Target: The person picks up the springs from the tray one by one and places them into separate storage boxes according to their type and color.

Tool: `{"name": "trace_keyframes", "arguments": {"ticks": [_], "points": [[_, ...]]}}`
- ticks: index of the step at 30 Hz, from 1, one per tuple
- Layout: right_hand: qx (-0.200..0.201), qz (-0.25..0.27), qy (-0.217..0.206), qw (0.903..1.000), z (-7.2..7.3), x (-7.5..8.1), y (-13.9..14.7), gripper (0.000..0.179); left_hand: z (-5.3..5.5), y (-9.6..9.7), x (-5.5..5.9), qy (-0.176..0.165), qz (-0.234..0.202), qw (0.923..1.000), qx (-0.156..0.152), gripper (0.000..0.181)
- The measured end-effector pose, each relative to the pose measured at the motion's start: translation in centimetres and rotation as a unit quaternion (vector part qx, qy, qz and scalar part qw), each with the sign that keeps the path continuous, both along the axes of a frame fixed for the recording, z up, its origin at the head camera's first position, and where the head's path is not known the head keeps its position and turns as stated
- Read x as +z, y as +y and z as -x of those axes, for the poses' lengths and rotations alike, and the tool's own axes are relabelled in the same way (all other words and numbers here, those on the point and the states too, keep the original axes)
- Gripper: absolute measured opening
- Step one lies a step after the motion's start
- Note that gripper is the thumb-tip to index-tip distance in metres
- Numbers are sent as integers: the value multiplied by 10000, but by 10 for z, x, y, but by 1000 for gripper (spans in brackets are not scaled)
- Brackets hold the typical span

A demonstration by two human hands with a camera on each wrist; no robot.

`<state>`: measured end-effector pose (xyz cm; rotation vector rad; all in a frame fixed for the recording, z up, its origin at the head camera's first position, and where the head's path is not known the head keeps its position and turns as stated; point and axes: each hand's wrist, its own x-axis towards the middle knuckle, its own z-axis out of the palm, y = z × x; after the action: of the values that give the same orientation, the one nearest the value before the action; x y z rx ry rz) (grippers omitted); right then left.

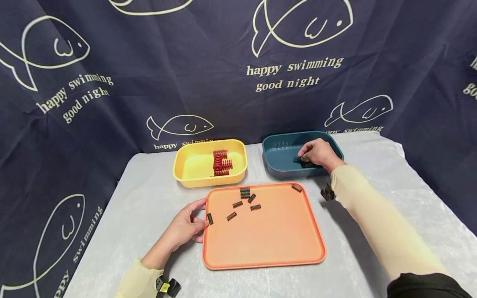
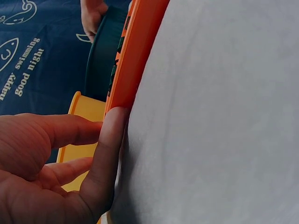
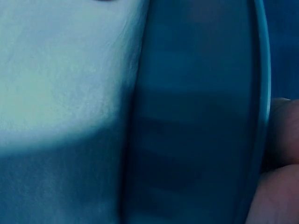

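Observation:
My left hand (image 1: 185,223) holds the left rim of an orange tray (image 1: 275,236); the left wrist view shows its finger and thumb on either side of that rim. On the tray lie several small dark green coil springs (image 1: 255,207), most toward the upper left, one beside the left hand and one at the top right corner. My right hand (image 1: 316,152) reaches into a dark blue bin (image 1: 273,165), fingers curled, pinching a small green spring (image 1: 297,159) low inside. Other dark pieces beneath that hand are partly hidden. Only the bin's wall and blurred fingers show in the right wrist view.
A yellow bin (image 1: 190,163) holding several red coil springs (image 1: 220,163) stands left of the blue bin, behind the tray. The grey cloth-covered table (image 1: 149,198) meets a dark blue fish-print curtain (image 1: 208,82) at the back.

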<state>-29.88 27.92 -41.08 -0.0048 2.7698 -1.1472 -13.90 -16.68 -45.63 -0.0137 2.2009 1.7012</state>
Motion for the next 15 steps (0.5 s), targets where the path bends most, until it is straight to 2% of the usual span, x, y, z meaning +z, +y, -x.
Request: {"name": "trace_keyframes", "arguments": {"ticks": [3,8,11,15], "points": [[85,-630,152,9979,1,-5,0,8,-2,0,0,-1,-1,10000,-12,73],[273,-821,504,9950,-3,-8,-3,10,-3,0,-1,28,-11,10000,-59,73],[398,-460,833,9947,-10,-5,-6,18,-3,0,-1,28,14,10000,-60,73],[530,492,837,9939,-25,6,-8,32,-3,0,0,37,26,10000,-42,73]]}}
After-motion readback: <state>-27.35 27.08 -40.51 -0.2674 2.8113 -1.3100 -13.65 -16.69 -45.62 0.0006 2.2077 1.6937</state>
